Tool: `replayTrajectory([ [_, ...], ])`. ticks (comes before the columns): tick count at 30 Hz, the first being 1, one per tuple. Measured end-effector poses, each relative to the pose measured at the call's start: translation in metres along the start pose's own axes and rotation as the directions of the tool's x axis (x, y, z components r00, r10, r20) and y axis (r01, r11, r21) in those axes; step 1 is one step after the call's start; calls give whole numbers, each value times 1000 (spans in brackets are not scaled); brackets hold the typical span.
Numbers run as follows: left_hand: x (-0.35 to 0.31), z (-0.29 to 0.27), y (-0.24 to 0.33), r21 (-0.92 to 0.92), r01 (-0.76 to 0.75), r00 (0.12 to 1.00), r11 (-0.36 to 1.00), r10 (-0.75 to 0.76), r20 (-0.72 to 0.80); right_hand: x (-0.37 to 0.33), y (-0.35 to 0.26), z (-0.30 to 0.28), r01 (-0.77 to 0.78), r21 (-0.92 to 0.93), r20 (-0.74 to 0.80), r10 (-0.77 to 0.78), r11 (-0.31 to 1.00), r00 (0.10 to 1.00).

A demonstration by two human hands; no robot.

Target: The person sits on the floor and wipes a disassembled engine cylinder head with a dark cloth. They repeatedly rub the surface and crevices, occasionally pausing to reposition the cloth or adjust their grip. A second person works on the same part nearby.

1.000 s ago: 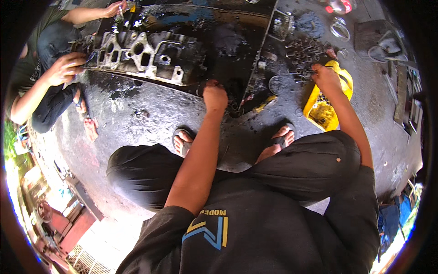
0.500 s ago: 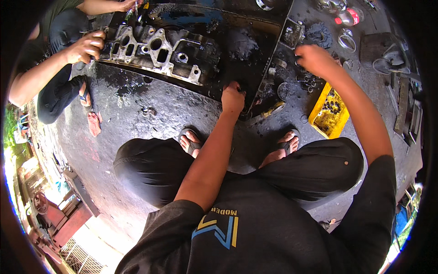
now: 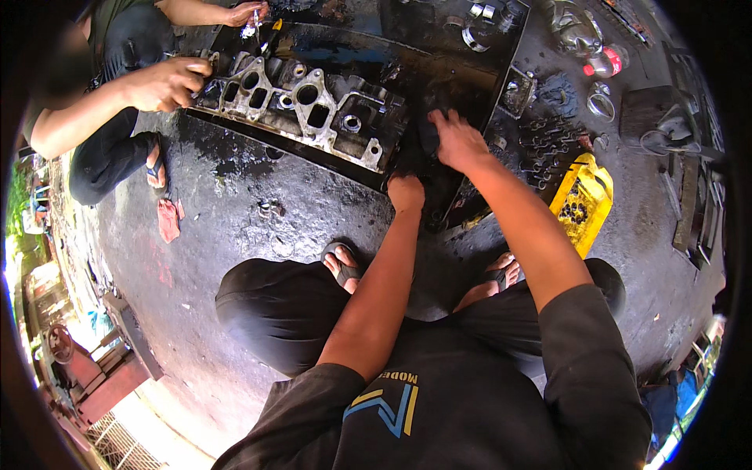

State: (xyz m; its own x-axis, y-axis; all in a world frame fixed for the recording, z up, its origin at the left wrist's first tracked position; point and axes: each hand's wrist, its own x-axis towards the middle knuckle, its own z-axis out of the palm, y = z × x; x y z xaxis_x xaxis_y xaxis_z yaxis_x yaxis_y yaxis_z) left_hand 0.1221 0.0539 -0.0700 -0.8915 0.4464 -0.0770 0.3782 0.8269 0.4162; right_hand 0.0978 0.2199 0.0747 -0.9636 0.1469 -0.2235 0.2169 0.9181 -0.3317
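My left hand (image 3: 406, 193) is closed at the front corner of a black, oily tray (image 3: 368, 176), close to the right end of a grey metal cylinder head (image 3: 313, 117). What its fingers hold is hidden in the dark. My right hand (image 3: 459, 141) reaches into the tray, its fingers bent over a dark, crumpled rag (image 3: 428, 133). The cylinder head lies in the tray with its port openings facing up. At its left end rests a co-worker's hand (image 3: 168, 84); the co-worker's other hand (image 3: 247, 13) holds a small bright item over the tray's far side.
A yellow tray (image 3: 599, 205) with small dark parts lies to the right, beside several small metal parts (image 3: 548, 145). Farther off are a bottle with a red cap (image 3: 605, 63), a blue-grey cloth (image 3: 558, 94) and metal rings (image 3: 601, 106). A red rag (image 3: 168, 219) lies on the floor at left.
My right hand has moved left from the small parts into the black tray, onto the dark rag. My left hand stays near the tray's corner. The view has shifted slightly.
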Motion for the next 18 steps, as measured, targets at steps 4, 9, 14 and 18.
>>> replayTrajectory([
  [4,3,10,1,-87,110,992,990,-116,-59,-11,-1,9,-90,-62,233,102,994,967],
  [9,13,8,-8,-220,219,973,950,-228,-16,4,-1,-19,-136,167,146,112,976,983],
  [14,31,-36,34,-806,544,623,-232,-533,573,2,-3,-57,-42,111,346,1,993,938],
  [18,37,-89,67,-750,509,653,-422,-377,657,-6,-13,-31,41,110,166,-58,993,984],
])
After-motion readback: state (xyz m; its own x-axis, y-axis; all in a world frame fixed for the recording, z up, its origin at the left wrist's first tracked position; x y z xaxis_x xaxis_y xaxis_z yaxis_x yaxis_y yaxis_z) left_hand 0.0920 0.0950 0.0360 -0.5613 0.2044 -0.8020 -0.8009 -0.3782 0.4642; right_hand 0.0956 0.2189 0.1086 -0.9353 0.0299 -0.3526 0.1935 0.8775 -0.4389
